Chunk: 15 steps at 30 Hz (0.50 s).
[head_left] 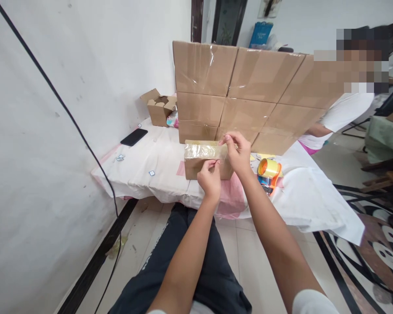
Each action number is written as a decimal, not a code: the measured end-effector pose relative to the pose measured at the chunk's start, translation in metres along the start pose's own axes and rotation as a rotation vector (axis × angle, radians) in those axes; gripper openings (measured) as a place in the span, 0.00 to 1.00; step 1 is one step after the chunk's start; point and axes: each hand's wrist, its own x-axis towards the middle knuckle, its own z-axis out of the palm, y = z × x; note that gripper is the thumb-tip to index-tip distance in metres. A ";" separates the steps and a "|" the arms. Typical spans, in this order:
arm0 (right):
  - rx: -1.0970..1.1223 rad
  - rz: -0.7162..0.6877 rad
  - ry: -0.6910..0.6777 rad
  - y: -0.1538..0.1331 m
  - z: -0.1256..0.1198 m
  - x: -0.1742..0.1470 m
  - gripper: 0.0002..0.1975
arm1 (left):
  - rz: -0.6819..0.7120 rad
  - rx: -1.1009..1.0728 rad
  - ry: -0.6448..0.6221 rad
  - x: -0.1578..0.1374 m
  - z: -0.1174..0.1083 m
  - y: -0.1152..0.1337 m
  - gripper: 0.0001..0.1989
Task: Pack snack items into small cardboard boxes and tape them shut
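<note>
A small cardboard box [196,169] stands on the covered table in front of me. Clear, shiny packing tape [201,151] lies across its upper edge and hangs over the near side. My left hand [210,179] is closed in a pinch on the lower edge of the tape, against the box's front. Higher and to the right, my right hand [239,152] pinches the tape near the box's top right corner and hides that end. Right of the box sits a tape dispenser [274,179] with a yellow roll and an orange frame.
Stacked taped cartons [249,78] form a wall just behind the box. A black phone [134,137] and an opened carton [159,114] are at left. A person [350,109] is behind the stack at right. A black cable [72,117] hangs at left.
</note>
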 end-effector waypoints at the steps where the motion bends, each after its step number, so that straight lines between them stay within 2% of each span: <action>1: -0.003 -0.001 -0.003 0.000 0.000 0.000 0.13 | 0.002 0.010 0.008 0.000 0.000 -0.001 0.06; 8: 0.004 0.009 -0.003 -0.002 -0.002 -0.003 0.13 | 0.070 0.152 0.046 0.004 -0.003 -0.007 0.13; 11: 0.021 0.011 -0.007 -0.005 -0.003 -0.003 0.12 | 0.112 0.223 0.051 0.005 -0.007 -0.007 0.12; 13: 0.027 0.018 -0.007 -0.006 -0.004 -0.003 0.12 | 0.157 0.288 0.058 0.005 -0.011 -0.006 0.12; 15: 0.033 0.036 -0.011 -0.006 -0.004 -0.003 0.12 | 0.246 0.413 0.044 0.007 -0.014 -0.004 0.17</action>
